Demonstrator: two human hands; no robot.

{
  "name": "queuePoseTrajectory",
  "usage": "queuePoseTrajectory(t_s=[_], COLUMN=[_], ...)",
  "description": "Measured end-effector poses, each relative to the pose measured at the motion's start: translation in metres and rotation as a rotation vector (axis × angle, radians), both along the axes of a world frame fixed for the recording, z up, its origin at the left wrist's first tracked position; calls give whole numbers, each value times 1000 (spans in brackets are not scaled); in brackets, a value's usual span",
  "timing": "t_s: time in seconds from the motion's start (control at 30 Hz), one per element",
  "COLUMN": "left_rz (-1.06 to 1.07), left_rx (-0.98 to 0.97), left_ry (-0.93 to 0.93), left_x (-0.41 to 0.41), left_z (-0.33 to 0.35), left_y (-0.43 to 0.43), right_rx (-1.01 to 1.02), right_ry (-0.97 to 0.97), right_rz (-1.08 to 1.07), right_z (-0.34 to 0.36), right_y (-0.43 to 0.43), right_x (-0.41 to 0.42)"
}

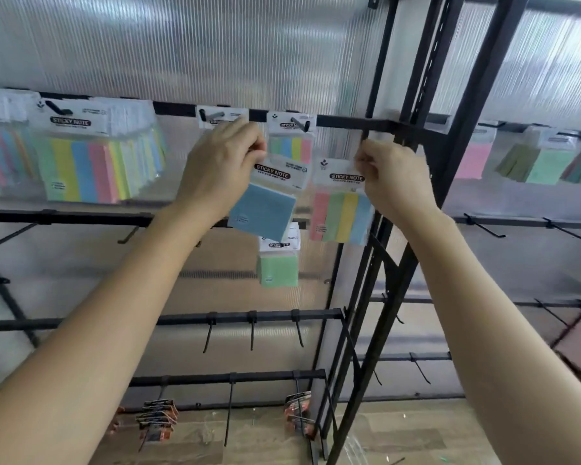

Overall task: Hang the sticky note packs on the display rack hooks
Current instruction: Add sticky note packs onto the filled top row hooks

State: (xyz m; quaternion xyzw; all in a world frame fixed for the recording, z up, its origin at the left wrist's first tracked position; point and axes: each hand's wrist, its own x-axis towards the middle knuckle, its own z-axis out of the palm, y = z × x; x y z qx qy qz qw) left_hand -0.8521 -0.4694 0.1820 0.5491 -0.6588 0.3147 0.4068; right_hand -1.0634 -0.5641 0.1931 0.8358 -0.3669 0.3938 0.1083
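Centre frame: your left hand (220,162) pinches the tilted blue pack (264,209) by its header; your right hand (394,177) pinches the striped pack (341,216) likewise, both just below the top rail (349,122). Level each header, align its hole with a hook (300,124) tip, then slide back.

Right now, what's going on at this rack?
A person is stocking the rack. The left hand pinches a tilted blue pack by its header; the right hand pinches a striped pack by its top corner. Both sit just under the top rail, apparently not hooked yet. That rail already carries other packs, and a green pack hangs lower.
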Motion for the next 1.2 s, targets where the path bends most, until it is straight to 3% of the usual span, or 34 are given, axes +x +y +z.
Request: queuePoseTrajectory(t_s=[0.43,1.2], left_rz=[-146,-189], left_rx=[196,232], left_ry=[34,118], left_x=[-105,-342], left_z=[-51,-73], left_y=[-54,-163], right_rx=[59,149], right_ry=[-2,-57], right_rz=[-133,-246], right_z=[-54,-88], right_y=[-18,-102], right_x=[-128,-369])
